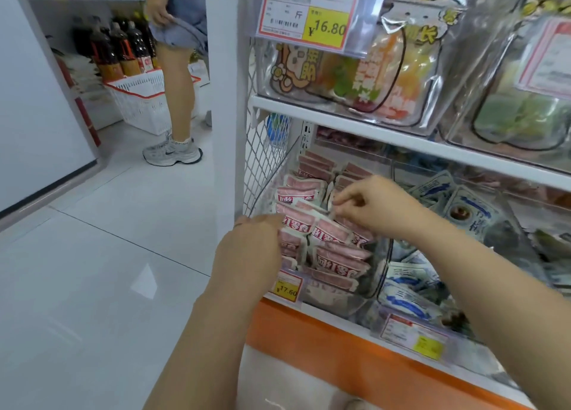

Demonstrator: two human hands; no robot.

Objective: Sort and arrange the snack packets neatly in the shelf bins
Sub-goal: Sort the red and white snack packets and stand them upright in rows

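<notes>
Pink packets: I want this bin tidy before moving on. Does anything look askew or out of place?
Yes. The front pink packets lie tilted at mixed angles and overlap, unlike the straighter rows behind. The right hand pinches one. The blue packets beside them are jumbled too.

Single head-worn view, facing forward and down, close above the shelf bin (364, 298)

Snack packets (312, 221) stacked in left bin (375, 273), second packet bin (506, 212) to its right, basket (145, 100) behind-left on floor
</notes>
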